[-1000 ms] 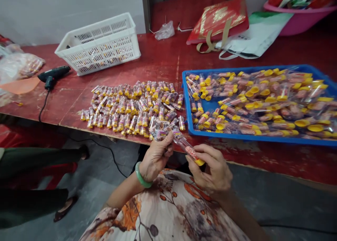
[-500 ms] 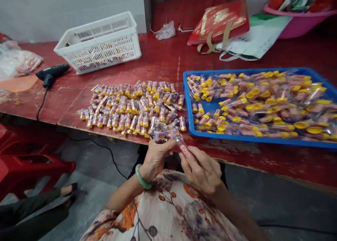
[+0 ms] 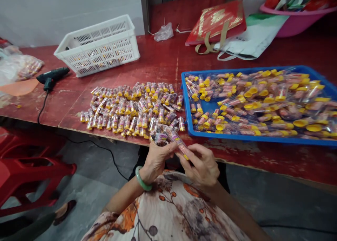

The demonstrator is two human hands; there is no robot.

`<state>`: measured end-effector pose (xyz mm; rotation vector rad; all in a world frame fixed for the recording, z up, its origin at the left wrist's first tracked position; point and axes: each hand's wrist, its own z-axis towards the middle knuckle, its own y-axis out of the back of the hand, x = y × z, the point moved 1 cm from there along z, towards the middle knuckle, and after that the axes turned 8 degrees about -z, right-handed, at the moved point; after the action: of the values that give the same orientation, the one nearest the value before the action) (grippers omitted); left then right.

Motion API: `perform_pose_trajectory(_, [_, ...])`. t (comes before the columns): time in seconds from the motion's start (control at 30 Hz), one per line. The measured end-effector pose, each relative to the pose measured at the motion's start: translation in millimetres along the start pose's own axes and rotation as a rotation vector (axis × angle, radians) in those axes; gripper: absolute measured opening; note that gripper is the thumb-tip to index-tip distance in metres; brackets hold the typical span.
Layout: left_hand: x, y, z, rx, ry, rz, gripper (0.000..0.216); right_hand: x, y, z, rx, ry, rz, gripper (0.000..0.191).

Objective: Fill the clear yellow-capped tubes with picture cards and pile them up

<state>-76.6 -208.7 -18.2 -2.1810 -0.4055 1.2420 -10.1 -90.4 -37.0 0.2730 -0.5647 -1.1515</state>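
Note:
My left hand is closed on a bunch of clear printed plastic sleeves, which sticks up past its thumb at the table's front edge. In the fingers of my right hand is a clear candy tube with pink-and-white contents and a yellow cap at its lower end. The tube slants up toward the sleeves and my left thumb touches its side. Printed film shows along its upper part. Just beyond lie rows of capped candy tubes with purple printing. A blue tray to the right holds many unprinted tubes.
A white slotted basket stands at the back left, near a black heat gun with a hanging cord. Bags and a pink basin are at the back right. Red stools and a person's foot are lower left.
The tube has tilted and turned in my right fingers, so its yellow cap end shows. Printed film now covers its upper part. The other person's legs at lower left have shifted.

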Motion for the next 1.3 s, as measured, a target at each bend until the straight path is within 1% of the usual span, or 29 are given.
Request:
perform_pose_trajectory(0.07, [1, 1, -1, 0.004, 0.046, -0.02, 0.034, -1, -1, 6, 0.057, -0.055, 0.168, 0.044])
perform_pose_trajectory(0.13, [-1, 2, -2, 0.003, 0.062, -0.029, 0.034, -4, 1, 12, 0.164, -0.066, 0.314, 0.038])
perform_pose_trajectory(0.2, [-3, 3, -2, 0.026, 0.057, -0.007, 0.032, -7, 4, 14, 0.205, -0.115, 0.373, 0.035])
perform_pose_trajectory(0.27, [-4, 4, -3, 0.07, 0.07, 0.028, 0.032, -10, 6, 15, 0.153, -0.161, 0.355, 0.034])
perform_pose_trajectory(0.33, [-2, 4, -5, 0.094, 0.094, 0.051, 0.033, -9, 5, 16, 0.09, -0.15, 0.307, 0.032])
perform_pose_trajectory(0.4, [0, 5, -7, 0.093, 0.103, 0.052, 0.035, -7, 2, 17, 0.053, -0.115, 0.265, 0.031])
perform_pose_trajectory(0.57, [0, 4, -9, 0.085, 0.088, 0.072, 0.033, -2, -3, 17, -0.005, -0.098, 0.234, 0.031])
perform_pose_trajectory(0.67, [-3, 3, -9, 0.086, 0.079, 0.082, 0.033, -2, -2, 17, -0.011, -0.093, 0.232, 0.031])
perform_pose_trajectory(0.83, [-8, 4, -8, 0.126, 0.113, 0.09, 0.036, -2, 2, 19, 0.021, -0.136, 0.262, 0.029])
perform_pose_trajectory(0.97, [-9, 5, -7, 0.158, 0.104, 0.111, 0.036, -1, 2, 18, -0.005, -0.151, 0.274, 0.031])
perform_pose_trajectory(1.1, [-9, 6, -6, 0.192, 0.107, 0.14, 0.041, -1, 0, 18, -0.026, -0.157, 0.251, 0.03])
perform_pose_trajectory(1.3, [-8, 6, -7, 0.168, 0.091, 0.128, 0.04, 0, 0, 12, -0.017, -0.122, 0.214, 0.033])
